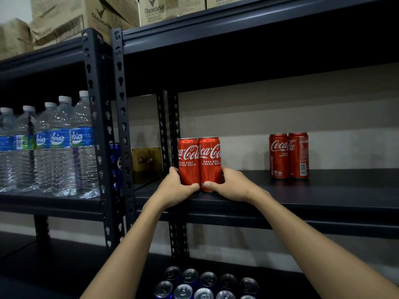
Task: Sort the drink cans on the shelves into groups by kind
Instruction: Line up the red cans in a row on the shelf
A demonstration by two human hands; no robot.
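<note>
I have both hands on a pair of red Coca-Cola cans at the left end of the dark middle shelf [323, 197], close to its front edge. My left hand [177, 186] is curled round the left Coca-Cola can [188, 160], thumb across its lower front; my right hand [231, 186] is curled the same way round the right Coca-Cola can [209, 162]. The two cans stand upright and touch side to side, just beside the perforated rear upright [173, 130] at the shelf's left corner, so I see little slack on that side. To the right the shelf board runs bare until a second pair of Coca-Cola cans [289, 155], upright and touching, set further back and well apart from my pair. There is clear height between the can tops and the shelf above. On the lower shelf, near its front edge, a cluster of blue cans [205, 285] stands with silver tops showing. The neighbouring rack on the left carries a row of water bottles [60, 145] and cardboard boxes [90, 16] sit on top
</note>
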